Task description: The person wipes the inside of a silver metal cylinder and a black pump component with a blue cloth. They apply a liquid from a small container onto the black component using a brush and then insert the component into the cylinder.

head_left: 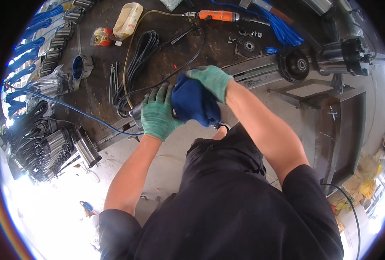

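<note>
Both my hands wear green gloves and work at the near edge of the dark workbench [175,47]. A dark blue cloth [194,103] is bunched in my right hand [212,81], whose fingers curl over its upper side. Beside it, my left hand [158,115] lies over a metal cylinder [136,116], with its fingers pointing up and bent round the body. Most of that cylinder is hidden by the hand and the cloth. A black cable [175,71] loops across the bench just beyond my hands.
A coiled black cable [144,50], long bolts [113,83] and an orange air tool [217,15] lie on the bench. Right of my hands are a round flange [248,46] and a black motor end cover [294,65]. Steel motor bodies [87,147] stand at left; a metal frame [331,125] is at right.
</note>
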The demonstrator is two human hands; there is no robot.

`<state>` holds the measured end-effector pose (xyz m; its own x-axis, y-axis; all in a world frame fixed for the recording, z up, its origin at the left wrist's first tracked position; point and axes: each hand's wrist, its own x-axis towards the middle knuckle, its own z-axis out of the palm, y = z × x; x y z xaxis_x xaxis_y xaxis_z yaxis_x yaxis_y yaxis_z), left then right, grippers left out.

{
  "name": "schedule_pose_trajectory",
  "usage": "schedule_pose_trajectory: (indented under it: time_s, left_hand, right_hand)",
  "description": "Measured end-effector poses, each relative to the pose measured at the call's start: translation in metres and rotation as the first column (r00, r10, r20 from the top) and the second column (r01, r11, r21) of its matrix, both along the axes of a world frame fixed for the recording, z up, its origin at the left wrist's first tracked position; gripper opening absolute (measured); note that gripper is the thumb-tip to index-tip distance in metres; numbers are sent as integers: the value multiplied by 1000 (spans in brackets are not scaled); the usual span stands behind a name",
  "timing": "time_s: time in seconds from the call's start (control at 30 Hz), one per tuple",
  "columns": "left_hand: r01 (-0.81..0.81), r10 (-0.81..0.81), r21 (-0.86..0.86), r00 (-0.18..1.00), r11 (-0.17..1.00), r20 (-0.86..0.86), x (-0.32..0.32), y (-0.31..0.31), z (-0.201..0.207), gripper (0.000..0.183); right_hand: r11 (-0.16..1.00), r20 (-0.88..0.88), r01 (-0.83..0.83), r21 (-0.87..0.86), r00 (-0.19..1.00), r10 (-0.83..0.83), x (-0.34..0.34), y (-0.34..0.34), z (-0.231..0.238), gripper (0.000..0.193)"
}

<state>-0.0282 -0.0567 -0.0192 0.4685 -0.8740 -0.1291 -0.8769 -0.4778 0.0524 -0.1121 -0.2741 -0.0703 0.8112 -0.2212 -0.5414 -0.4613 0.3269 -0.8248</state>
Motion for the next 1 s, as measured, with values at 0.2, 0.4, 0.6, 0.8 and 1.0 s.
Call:
schedule_pose_trajectory:
  time_s: [0.2, 0.4, 0.6, 0.8, 1.0]
  left_hand:
    - [14, -15, 7, 995, 1000, 96, 8, 16, -14, 86]
    - [50, -52, 18, 989, 999, 142, 7, 14, -12, 80]
    - [-25, 26, -61, 1000, 998, 15, 3, 8, 2, 93]
    - [5, -4, -93, 1000, 996, 5, 5, 10, -4, 99]
    - [15, -11, -86, 999, 996, 44, 8, 15, -9, 98]
  right_hand:
    - [985, 22, 82, -154, 997, -79, 2, 27, 32, 43]
    - [925, 131, 36, -377, 991, 14, -23, 36, 39, 61]
    - [806, 31, -109, -582, 987, 156, -67, 56, 30, 69]
    - [983, -25, -48, -175, 999, 44, -49, 31, 37, 50]
    - [917, 4, -69, -394, 997, 76, -51, 51, 32, 41]
